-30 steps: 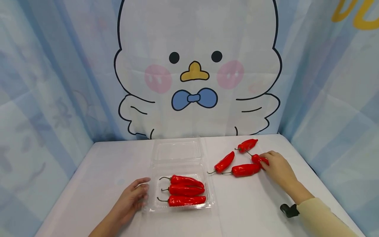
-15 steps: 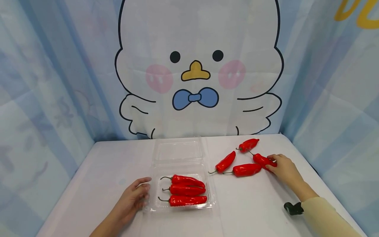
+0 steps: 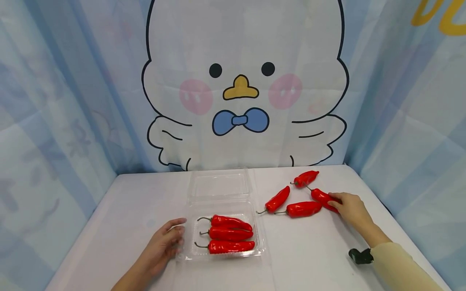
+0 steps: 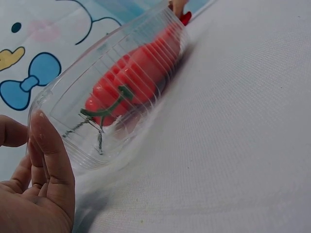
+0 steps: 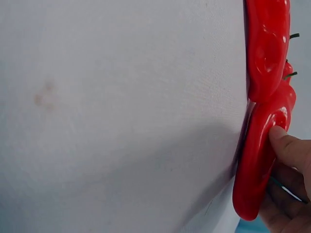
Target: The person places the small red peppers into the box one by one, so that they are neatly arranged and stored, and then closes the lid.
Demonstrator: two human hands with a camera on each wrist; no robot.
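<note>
In the head view, my right hand [image 3: 351,210] pinches a red chili pepper [image 3: 323,199] by its tip end on the right of the table. The right wrist view shows my thumb [image 5: 286,145] pressed on that pepper's side. Three more red peppers lie close by: one [image 3: 303,209] in front, one [image 3: 276,199] to the left, one [image 3: 306,178] behind. At the middle, a clear plastic container [image 3: 259,246] holds three red peppers [image 3: 230,233] side by side, stems to the left. My left hand [image 3: 160,246] touches the container's left end with relaxed fingers.
The container's clear lid [image 3: 219,186] lies folded back toward the rear. A white cloth covers the table [image 3: 309,258]. A curtain [image 3: 238,149] with a cartoon bird hangs along the back edge. A black device [image 3: 360,256] sits at my right wrist.
My right hand has moved a little to the right, its grip shifting toward the pepper's tip, so more of that pepper shows. The left hand and container stay in place.
</note>
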